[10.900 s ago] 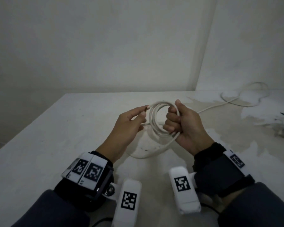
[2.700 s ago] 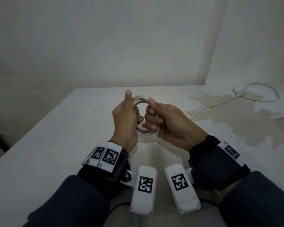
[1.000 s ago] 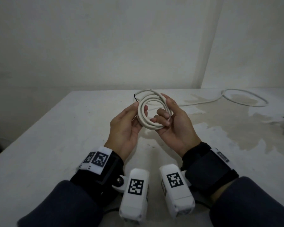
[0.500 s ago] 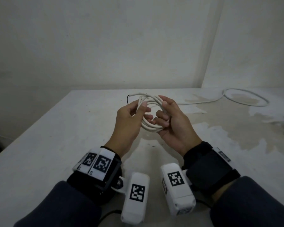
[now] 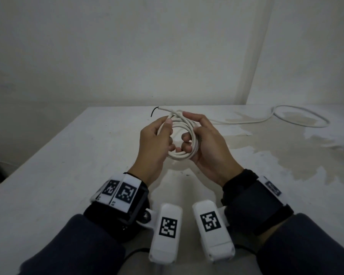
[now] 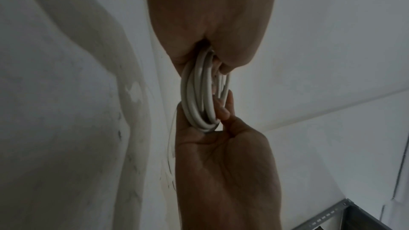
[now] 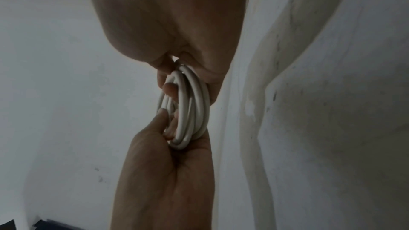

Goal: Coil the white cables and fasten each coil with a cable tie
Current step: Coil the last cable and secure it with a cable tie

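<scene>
Both hands are closing tighter, fingers (image 5: pixel 184 144) clamping the white cable coil (image 5: pixel 180 154) between them (loose end (image 5: pixel 163 109) sticking out beyond), awaiting its tie.

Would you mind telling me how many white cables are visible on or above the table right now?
2. One coiled cable is held between the left hand and right hand; another loose cable lies at the table's far right. More may be out of view.
</scene>
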Tool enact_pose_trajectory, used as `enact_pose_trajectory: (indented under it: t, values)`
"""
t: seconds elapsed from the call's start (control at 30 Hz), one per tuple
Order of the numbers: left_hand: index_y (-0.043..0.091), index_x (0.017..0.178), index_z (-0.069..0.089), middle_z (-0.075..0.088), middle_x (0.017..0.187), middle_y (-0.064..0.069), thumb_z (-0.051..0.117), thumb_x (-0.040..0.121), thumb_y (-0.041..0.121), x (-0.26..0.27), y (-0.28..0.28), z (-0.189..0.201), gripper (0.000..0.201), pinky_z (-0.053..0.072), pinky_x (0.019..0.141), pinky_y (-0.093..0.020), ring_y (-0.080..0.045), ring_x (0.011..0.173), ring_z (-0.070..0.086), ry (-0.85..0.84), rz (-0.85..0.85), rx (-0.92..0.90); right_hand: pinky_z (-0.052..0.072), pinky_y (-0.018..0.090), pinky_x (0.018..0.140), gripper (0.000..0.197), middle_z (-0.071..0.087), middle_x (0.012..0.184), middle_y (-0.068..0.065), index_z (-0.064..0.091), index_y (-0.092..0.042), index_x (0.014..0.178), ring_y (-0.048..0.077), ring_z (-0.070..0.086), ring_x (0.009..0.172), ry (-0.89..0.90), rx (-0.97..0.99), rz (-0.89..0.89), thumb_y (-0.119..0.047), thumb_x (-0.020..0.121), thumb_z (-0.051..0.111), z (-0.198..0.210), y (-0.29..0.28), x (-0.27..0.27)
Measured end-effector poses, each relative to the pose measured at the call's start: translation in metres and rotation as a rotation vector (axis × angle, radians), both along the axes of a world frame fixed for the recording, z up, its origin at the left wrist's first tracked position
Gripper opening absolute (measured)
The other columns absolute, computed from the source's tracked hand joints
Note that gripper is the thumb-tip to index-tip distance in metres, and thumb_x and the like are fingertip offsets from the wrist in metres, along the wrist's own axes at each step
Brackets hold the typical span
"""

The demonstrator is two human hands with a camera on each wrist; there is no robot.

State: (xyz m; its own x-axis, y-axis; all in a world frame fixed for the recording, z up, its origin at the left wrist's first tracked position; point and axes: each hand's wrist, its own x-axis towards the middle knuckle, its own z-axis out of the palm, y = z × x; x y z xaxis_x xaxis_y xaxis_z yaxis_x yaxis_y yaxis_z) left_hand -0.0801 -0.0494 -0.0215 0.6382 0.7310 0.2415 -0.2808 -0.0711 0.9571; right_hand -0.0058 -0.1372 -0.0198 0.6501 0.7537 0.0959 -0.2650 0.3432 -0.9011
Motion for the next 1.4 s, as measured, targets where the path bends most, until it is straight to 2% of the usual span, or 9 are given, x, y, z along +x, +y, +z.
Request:
enact_pose_trajectory:
  t: [0.13,0.27,0.4,0.5,0.57,0.8,0.93,1.2,1.4]
  values:
    - [0.008,0.103,0.064,0.049,0.071,0.0,0.047,0.1,0.015,-0.001,-0.003,0.001,0.019,0.042,0.05,-0.022,-0.006,0.046,0.041,-0.025,-0.022,-0.076,0.036,0.028,0.052,0.034,0.043,0.059,0.007,0.059,-0.01,0.102,0.015,0.037,0.041,0.032,0.007,-0.046,0.002,0.093,0.029,0.0,-0.001,0.001]
    - [0.009,0.1,0.065,0.05,0.069,-0.001,0.051,0.099,0.016,0.0,-0.002,0.001,0.016,0.041,0.044,-0.02,-0.005,0.039,0.044,-0.024,0.005,-0.106,0.042,0.024,0.049,0.011,0.049,0.063,0.003,0.058,-0.011,0.103,0.011,0.041,0.045,-0.004,0.011,-0.011,-0.012,0.097,0.049,0.0,-0.002,-0.003]
    - [0.011,0.104,0.069,0.044,0.051,0.008,0.054,0.097,0.018,0.004,-0.003,0.001,0.018,0.034,0.041,-0.019,-0.005,0.038,0.033,-0.004,0.032,-0.144,0.044,0.023,0.052,0.024,0.051,0.071,0.004,0.051,-0.021,0.114,0.008,0.042,0.044,-0.175,-0.07,-0.049,-0.004,0.099,0.043,-0.004,-0.001,-0.004]
    - [0.011,0.101,0.07,0.035,0.046,0.009,0.056,0.096,0.018,0.004,-0.003,0.003,0.016,0.027,0.038,-0.017,-0.005,0.038,0.028,-0.002,-0.018,-0.179,0.044,0.023,0.051,0.043,0.05,0.066,0.002,0.041,-0.035,0.13,0.009,0.042,0.046,-0.088,-0.062,-0.018,-0.004,0.1,0.041,-0.004,-0.002,-0.002]
    - [0.012,0.09,0.069,0.032,0.049,0.007,0.057,0.095,0.019,0.002,-0.001,0.004,0.014,0.023,0.038,-0.017,-0.005,0.039,0.026,0.007,-0.054,-0.195,0.045,0.028,0.055,0.043,0.047,0.061,0.002,0.043,-0.033,0.134,0.011,0.041,0.045,0.004,-0.035,0.056,-0.004,0.101,0.038,-0.004,-0.002,-0.001]
    - [0.013,0.093,0.069,0.034,0.058,0.003,0.056,0.095,0.021,0.0,0.0,0.006,0.015,0.024,0.037,-0.017,-0.006,0.041,0.027,0.07,-0.094,-0.197,0.038,0.028,0.059,0.029,0.043,0.07,0.001,0.065,-0.026,0.114,0.008,0.035,0.048,-0.116,-0.015,0.003,-0.011,0.101,0.044,-0.009,0.001,-0.004]
    - [0.012,0.102,0.071,0.036,0.054,0.006,0.057,0.095,0.023,0.001,-0.005,0.008,0.02,0.025,0.037,-0.016,-0.004,0.039,0.029,0.085,-0.071,-0.17,0.04,0.023,0.045,0.026,0.058,0.071,-0.007,0.067,-0.026,0.112,0.01,0.034,0.046,-0.215,0.024,-0.144,-0.013,0.1,0.048,-0.008,0.0,-0.009]
    - [0.015,0.081,0.066,0.035,0.046,0.009,0.058,0.095,0.025,-0.001,-0.011,0.008,0.019,0.023,0.037,-0.015,-0.005,0.039,0.027,0.08,-0.083,-0.146,0.044,0.028,0.044,0.032,0.07,0.082,0.001,0.073,-0.017,0.099,0.015,0.043,0.039,-0.308,0.008,-0.251,0.001,0.094,0.047,-0.002,-0.007,-0.008]
    - [0.014,0.068,0.059,0.035,0.043,0.01,0.059,0.093,0.03,-0.001,-0.012,0.008,0.03,0.023,0.036,-0.017,-0.005,0.036,0.027,0.036,-0.007,-0.135,0.042,0.026,0.043,0.032,0.064,0.06,-0.012,0.073,-0.016,0.099,0.011,0.041,0.037,-0.368,0.004,-0.214,0.002,0.093,0.047,-0.001,-0.006,-0.009]
